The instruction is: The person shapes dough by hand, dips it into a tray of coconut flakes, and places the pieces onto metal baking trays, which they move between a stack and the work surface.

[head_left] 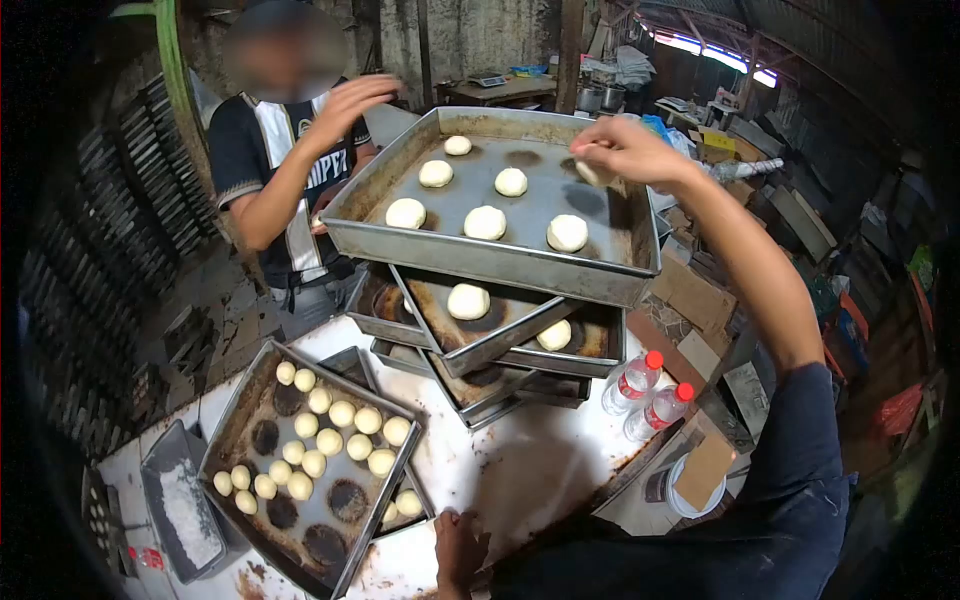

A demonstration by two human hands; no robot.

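Working remotely, I am pinching a dough ball (588, 174) in the right hand (628, 150) over the top tray (480, 268); the left hand (460, 548) is resting by the table (445, 460), its grip unclear.

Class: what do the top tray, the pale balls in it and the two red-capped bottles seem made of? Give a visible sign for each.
Top tray: probably sheet metal, dull grey; thin, straight walls suggest it.
Pale balls: seemingly dough, smooth and matte; their soft, uneven rounds suggest it.
Bottles: likely clear plastic, glossy; see-through walls.
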